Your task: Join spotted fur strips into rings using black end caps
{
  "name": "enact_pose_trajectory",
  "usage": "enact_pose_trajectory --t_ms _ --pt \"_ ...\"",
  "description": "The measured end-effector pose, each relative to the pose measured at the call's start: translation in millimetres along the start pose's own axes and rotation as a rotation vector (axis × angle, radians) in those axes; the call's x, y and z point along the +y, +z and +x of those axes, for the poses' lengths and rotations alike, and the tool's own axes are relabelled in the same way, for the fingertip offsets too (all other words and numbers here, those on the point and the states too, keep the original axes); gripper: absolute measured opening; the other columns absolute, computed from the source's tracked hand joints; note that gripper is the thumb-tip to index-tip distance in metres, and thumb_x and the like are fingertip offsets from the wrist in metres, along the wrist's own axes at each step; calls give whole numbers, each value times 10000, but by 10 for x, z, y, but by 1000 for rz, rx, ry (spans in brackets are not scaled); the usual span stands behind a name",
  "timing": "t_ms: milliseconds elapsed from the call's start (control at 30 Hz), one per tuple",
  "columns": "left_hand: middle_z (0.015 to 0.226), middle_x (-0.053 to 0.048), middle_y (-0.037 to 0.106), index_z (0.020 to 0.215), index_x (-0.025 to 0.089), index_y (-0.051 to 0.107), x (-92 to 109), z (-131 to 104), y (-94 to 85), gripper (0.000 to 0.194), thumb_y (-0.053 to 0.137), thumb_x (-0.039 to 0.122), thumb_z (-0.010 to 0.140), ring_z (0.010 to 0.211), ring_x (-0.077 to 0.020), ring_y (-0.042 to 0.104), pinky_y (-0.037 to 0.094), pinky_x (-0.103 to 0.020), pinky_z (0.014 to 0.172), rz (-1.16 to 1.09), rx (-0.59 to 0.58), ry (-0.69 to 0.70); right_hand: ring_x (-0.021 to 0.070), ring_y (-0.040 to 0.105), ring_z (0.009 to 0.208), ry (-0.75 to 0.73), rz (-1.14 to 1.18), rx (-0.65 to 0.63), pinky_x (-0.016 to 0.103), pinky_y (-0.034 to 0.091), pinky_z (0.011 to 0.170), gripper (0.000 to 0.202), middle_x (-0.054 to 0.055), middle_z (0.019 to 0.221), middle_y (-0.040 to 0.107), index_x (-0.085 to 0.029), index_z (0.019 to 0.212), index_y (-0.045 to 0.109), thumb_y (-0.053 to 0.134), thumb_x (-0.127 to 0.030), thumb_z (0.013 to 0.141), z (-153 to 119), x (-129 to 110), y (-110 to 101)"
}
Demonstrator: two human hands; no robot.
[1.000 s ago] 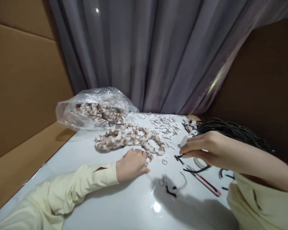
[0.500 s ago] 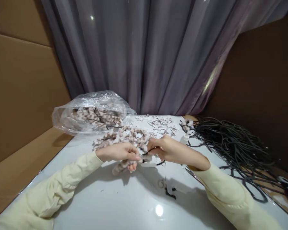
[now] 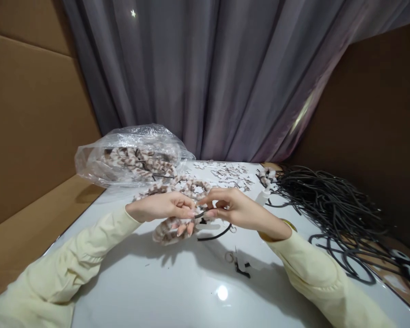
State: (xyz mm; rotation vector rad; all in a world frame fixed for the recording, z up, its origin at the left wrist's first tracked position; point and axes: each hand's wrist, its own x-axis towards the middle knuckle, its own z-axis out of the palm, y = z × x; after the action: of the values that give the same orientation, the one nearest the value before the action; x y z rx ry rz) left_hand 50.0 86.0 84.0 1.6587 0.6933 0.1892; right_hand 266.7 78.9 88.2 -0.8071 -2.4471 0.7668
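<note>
A fluffy brown-and-white fabric loop, like a scrunchie (image 3: 164,232), hangs from my left hand (image 3: 171,207). The thumb and fingers of that hand are closed on its end. Right beside it, my right hand (image 3: 234,207) pinches a black elastic cord (image 3: 216,236) between thumb and fingertips. The cord's tail curves down below my right hand over the white table. Both sets of fingertips almost meet where the cord reaches the fabric, and they partly hide that spot. Behind my hands lie more fluffy loops (image 3: 194,187).
An open clear plastic bag (image 3: 150,134) with fluffy loops stands back left. Small scraps (image 3: 234,175) are scattered at the back. A tangled heap of black cords (image 3: 324,196), a white bottle (image 3: 262,197) and scissors (image 3: 408,264) are on the right. Small metal and black pieces (image 3: 241,269) lie in front.
My right hand has moved slightly left and up, closer to my left hand. More of the black cord's tail now shows below it. The fluffy loop has shifted a little left.
</note>
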Motion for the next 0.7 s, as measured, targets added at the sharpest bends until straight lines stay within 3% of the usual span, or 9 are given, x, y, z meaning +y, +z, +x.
enact_pose_trajectory --t_ms 167,467,700 --pt "730 -30 666 844 144 554 8 2 26 217 519 358 859 558 -101 584 400 -183 483 -39 -69 -36 115 564 678 -14 30 -45 220 439 642 164 46 769 601 -121 858 713 597 -229 815 -15 5 -7" --pt "810 -76 697 900 121 569 -63 39 -13 120 547 226 849 542 -100 607 460 -199 543 -225 -139 21 102 553 637 -60 -16 50 204 419 597 76 26 724 597 -134 764 704 640 -175 775 -6 -41 41" --pt "842 -105 700 968 102 587 -170 90 -85 216 596 236 799 609 -146 638 488 -245 602 -383 -273 28 107 563 663 -122 -7 58 205 428 622 93 35 742 602 -130 773 685 605 -167 804 -18 -65 49"
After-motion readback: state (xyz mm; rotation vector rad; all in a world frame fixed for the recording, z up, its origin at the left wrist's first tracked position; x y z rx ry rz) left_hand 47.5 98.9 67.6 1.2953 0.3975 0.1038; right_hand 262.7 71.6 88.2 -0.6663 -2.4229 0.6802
